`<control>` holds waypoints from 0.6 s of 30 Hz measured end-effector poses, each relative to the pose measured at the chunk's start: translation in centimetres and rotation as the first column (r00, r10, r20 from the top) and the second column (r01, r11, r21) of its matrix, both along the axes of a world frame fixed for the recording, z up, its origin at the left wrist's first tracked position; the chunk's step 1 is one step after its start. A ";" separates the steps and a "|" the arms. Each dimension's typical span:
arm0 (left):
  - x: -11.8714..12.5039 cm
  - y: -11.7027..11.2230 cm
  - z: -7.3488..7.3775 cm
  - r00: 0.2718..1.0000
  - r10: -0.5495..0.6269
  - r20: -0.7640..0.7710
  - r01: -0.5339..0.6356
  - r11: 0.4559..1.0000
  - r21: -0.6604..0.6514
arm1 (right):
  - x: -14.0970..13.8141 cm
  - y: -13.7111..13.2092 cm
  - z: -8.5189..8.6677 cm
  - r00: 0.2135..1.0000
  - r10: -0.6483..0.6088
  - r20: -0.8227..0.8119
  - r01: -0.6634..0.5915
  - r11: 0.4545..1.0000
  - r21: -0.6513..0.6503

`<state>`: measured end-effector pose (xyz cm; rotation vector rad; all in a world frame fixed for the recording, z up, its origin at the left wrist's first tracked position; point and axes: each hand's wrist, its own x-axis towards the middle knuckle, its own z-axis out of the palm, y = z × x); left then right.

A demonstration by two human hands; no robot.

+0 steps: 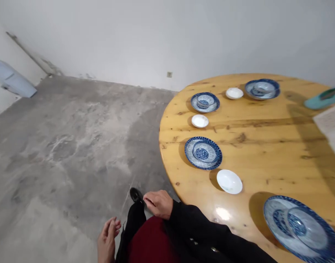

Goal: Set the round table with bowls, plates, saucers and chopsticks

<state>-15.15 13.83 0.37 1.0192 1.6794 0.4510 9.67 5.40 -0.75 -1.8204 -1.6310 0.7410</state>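
My left hand [109,237] hangs over the floor at the bottom of the head view, its fingers loosely bent and nothing visible in it. My right hand [160,205] is curled closed in front of my body, near the table edge, with nothing showing in it. Nearest to it on the wooden table [255,149] are a small white dish [229,182] and a blue-patterned plate [217,146] with a bowl on it. At the lower right, a larger-looking blue-patterned plate [318,248] also carries a bowl. Neither hand touches the tableware.
Farther along the table are two more blue-patterned plates with bowls and white dishes [199,121]. A turquoise object [318,102] and a pale cloth-like thing [332,128] stand at the right. Grey concrete floor [74,164] lies left; a white wall is behind.
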 end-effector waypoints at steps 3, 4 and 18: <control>1.3 6.7 -1.0 0.997 -0.074 0.011 0.073 0.997 0.015 | 1.5 3.2 0.0 0.992 -0.121 0.032 0.123 0.991 -0.055; 1.8 9.2 -1.3 0.995 -0.097 0.013 0.097 0.995 0.030 | 2.0 4.5 0.0 0.986 -0.164 0.039 0.166 0.984 -0.069; 25.9 38.9 -1.1 0.713 -0.698 0.063 0.677 0.710 0.195 | 10.4 19.3 0.5 0.655 -0.754 0.044 0.755 0.653 -0.053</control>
